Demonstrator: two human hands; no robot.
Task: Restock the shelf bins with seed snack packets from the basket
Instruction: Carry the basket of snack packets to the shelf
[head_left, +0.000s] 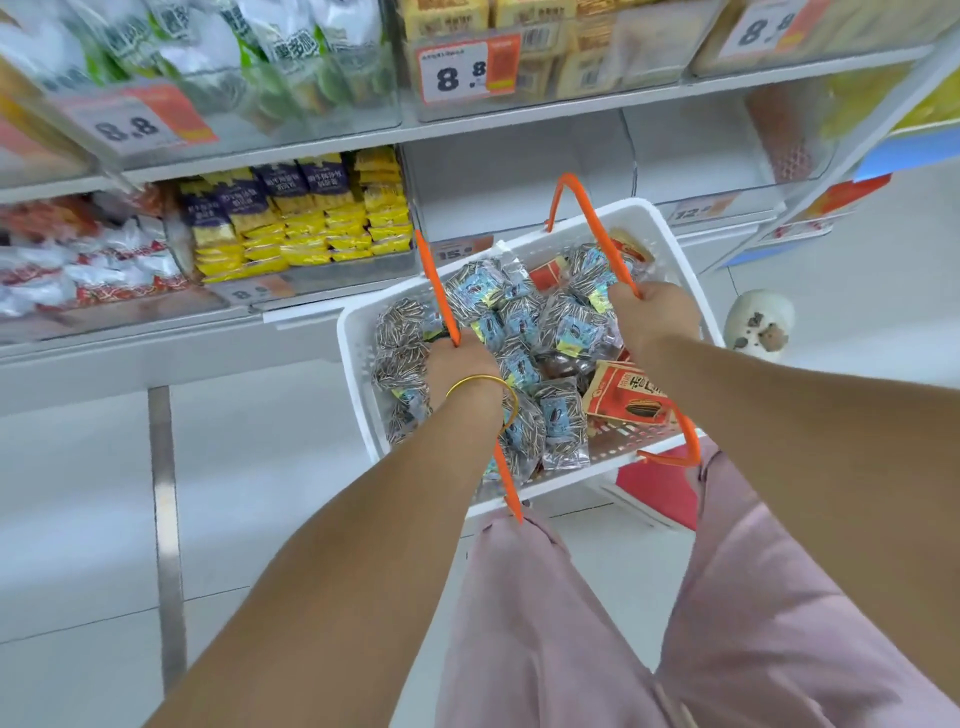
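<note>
Judging by how full the basket (641, 214) is, the restocking is taken to be at its very start. It is heaped with striped seed packets (566, 322) bearing pale blue labels, and a few red-orange packets (628, 397) lie along its right side. The basket is held just in front of the middle shelf, below an empty bin (519, 192). No packet is seen in that bin or in the clear bin to its right (696, 156), so the whole filling appears to be left to do.

No packet is held. The left hand (460, 364) is closed round the left orange handle (436, 291) and the right hand (654, 317) round the right handle (587, 208). Whether the basket hangs free or rests on something cannot be told.

Print on the seed packets is too small to be read. Chinese characters are seen on the red-orange packets but cannot be made out with certainty.

Of the price tags, "8.8" is read on the upper-shelf tags at left (124, 124) and at centre (462, 78). Only "15." is made out on the tag under the empty bin (457, 252) and "12." on the next one (691, 212). The neighbouring bin of yellow and purple packs (311, 228) is already stocked.
</note>
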